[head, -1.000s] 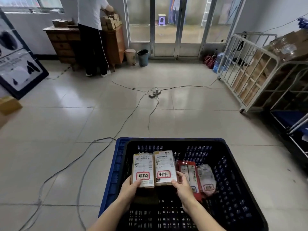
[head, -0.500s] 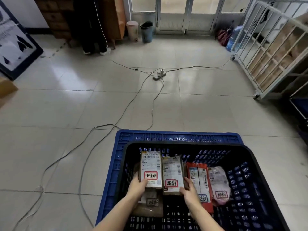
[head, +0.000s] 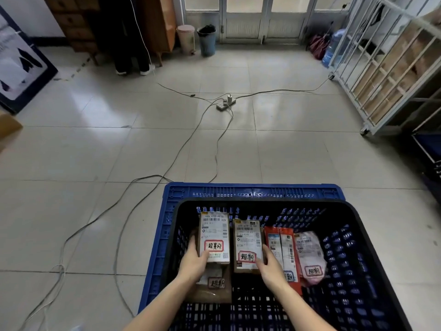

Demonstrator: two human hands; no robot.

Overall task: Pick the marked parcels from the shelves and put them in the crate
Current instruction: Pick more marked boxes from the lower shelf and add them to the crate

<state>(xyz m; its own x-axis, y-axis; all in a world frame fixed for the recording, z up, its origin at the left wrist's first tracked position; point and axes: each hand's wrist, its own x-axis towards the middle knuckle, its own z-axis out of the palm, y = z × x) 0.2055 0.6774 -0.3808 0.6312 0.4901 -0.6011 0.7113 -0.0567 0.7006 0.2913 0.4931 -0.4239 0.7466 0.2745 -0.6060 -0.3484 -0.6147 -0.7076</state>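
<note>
A dark blue crate (head: pixel 253 191) stands on the tiled floor in front of me. My left hand (head: pixel 194 260) grips a brown parcel (head: pixel 214 231) with a white label and a red-framed mark, low inside the crate. My right hand (head: pixel 270 265) grips a second, similar marked parcel (head: pixel 247 240) just right of it. Under the left one lies a flat brown parcel (head: pixel 214 289). A red packet (head: pixel 282 247) and a pale pink bag (head: pixel 310 254) lie at the right, both marked.
Grey cables (head: pixel 152 177) run over the floor to a power strip (head: pixel 225 103) ahead. A white wheeled metal rack (head: pixel 381 75) with cartons stands at right. A person's legs (head: pixel 130 44), wooden cabinets (head: pixel 157 22) and two bins (head: pixel 206 40) are at the back.
Both hands have lowered the two parcels deeper into the crate, and my view has tilted further down toward the crate.
</note>
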